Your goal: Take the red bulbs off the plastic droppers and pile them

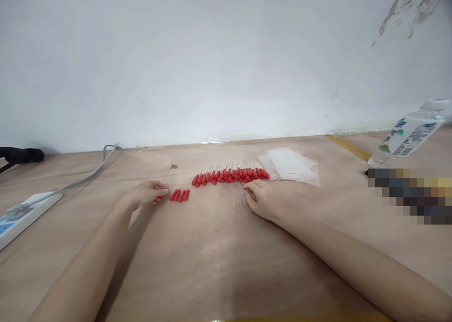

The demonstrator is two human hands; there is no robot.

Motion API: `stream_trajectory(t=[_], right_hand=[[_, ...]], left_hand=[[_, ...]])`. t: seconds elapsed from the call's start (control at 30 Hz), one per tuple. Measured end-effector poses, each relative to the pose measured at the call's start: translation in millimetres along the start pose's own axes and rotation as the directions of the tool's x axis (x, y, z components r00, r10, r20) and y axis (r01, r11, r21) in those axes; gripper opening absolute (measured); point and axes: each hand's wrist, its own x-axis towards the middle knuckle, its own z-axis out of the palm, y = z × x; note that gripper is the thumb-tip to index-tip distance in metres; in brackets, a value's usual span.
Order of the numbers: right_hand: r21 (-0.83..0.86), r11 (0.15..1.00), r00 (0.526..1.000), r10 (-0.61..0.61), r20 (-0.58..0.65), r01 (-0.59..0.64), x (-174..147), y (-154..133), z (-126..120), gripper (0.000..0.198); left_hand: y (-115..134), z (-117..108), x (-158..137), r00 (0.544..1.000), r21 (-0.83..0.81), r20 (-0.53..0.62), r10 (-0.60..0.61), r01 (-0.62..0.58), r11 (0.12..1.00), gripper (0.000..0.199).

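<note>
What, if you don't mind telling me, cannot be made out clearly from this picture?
All in the head view:
Full outline of the red bulb at the left hand: partly covered by that hand.
Whether the right hand grips any clear tubes: it hides the contact.
Exact count of the piled red bulbs: they overlap.
Black object and power strip: cut off by the left edge.
Bottle print: too small.
Pixelated patch: pixelation masks its contents.

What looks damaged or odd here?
At upper right, the wall has a patch that looks peeled, brown showing against the white. A small brown spot, possibly a chip, marks the table beyond the four red bulbs.
</note>
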Motion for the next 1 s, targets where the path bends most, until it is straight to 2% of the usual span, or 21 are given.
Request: stream_trajectory(t=[0.1,0.27,0.5,0.83,0.93,1.0], right_hand=[[0.009,1.0,0.999,-0.006,0.051,0.005,-2,-4,-1,0.012],[0.027,0.999,0.993,-0.04,0.114,0.037,-5,-4,1,0.022],[0.031,0.999,0.985,-0.022,0.171,0.017,-5,-6,-3,0.034],[0.05,0.998,0.995,-0.028,0.098,0.023,-8,-4,-4,0.029],[0.028,0.999,0.998,-0.036,0.047,0.035,-8,-6,-12,0.026],[-0.008,0.999,0.999,-0.043,0.023,0.043,-8,-8,-19,0.022]], left_hand=[[7,5,-4,0.998,-0.006,0.047,-0.039,0.039,0.999,0.044],[10,10,-6,0.998,-0.066,0.056,-0.004,0.007,0.998,0.044],[7,12,-3,0.999,-0.121,0.042,0.02,-0.014,0.993,0.042],[5,9,-2,0.999,-0.08,0.032,-0.008,0.01,0.997,0.046],[7,9,-2,0.997,0.037,-0.054,0.051,-0.049,0.998,0.042],[11,14,-3,0.964,0.191,-0.191,0.186,-0.15,0.97,0.035]])
